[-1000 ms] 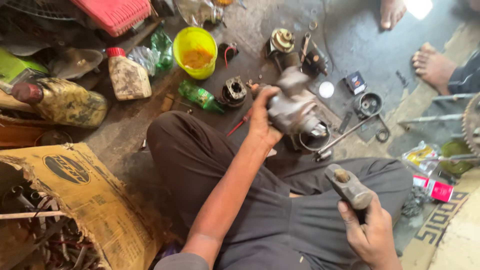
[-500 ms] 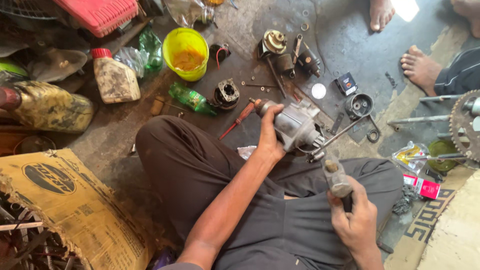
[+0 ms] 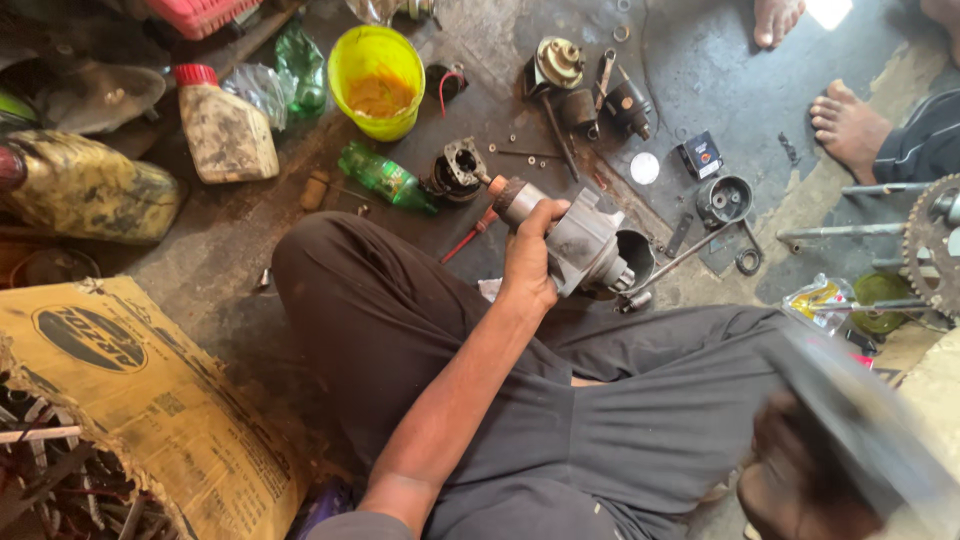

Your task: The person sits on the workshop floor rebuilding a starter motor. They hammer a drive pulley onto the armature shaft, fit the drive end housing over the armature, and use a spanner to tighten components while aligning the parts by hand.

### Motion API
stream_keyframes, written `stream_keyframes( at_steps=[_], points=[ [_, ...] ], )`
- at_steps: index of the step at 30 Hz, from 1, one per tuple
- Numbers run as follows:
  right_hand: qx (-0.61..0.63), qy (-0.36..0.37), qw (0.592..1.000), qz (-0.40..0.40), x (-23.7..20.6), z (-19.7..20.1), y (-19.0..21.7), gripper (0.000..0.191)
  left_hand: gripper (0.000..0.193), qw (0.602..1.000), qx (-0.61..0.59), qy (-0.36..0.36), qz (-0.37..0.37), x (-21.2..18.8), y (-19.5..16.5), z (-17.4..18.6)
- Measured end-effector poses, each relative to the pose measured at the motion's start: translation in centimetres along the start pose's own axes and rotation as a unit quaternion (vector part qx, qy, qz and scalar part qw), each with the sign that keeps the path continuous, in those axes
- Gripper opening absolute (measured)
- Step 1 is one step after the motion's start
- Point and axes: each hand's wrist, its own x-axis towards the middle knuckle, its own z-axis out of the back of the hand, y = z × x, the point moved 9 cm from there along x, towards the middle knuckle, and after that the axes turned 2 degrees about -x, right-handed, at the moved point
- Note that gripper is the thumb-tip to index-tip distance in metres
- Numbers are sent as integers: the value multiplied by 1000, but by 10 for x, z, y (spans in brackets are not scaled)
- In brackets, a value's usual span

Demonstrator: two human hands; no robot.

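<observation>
I sit cross-legged on a dirty floor. My left hand (image 3: 530,260) grips a grey metal motor housing (image 3: 590,245) with a rusty shaft end, holding it above my knee, tilted to the upper left. My right hand (image 3: 790,470) is at the bottom right, heavily blurred by motion, closed on the handle of a hammer (image 3: 865,420) whose head shows only as a grey streak. The two hands are well apart.
A yellow bowl (image 3: 378,70), a green bottle (image 3: 385,178), a grimy oil jug (image 3: 225,130) and a red screwdriver (image 3: 470,235) lie ahead. Loose metal parts (image 3: 585,85) and a round cup (image 3: 722,200) lie behind the motor. Another person's feet (image 3: 850,125), a sprocket (image 3: 930,240), a cardboard box (image 3: 130,390).
My right hand with the hammer has swung down and right to the frame's corner and is now blurred. My left hand still holds the motor housing, with little shift in place.
</observation>
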Motion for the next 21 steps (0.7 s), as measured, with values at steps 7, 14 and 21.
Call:
stream_keyframes(
  at_steps=[7, 14, 21],
  points=[
    [-105, 128, 985, -44, -23, -67, -37, 34, 20, 998, 47, 8, -39, -14, -5, -14],
    [-20, -9, 999, 23, -37, -4, -28, 35, 19, 998, -29, 2, 58, -22, 10, -14],
    [-190, 84, 976, -62, -50, -63, -97, 38, 22, 996, 71, 25, -58, -40, -17, -26]
  ],
)
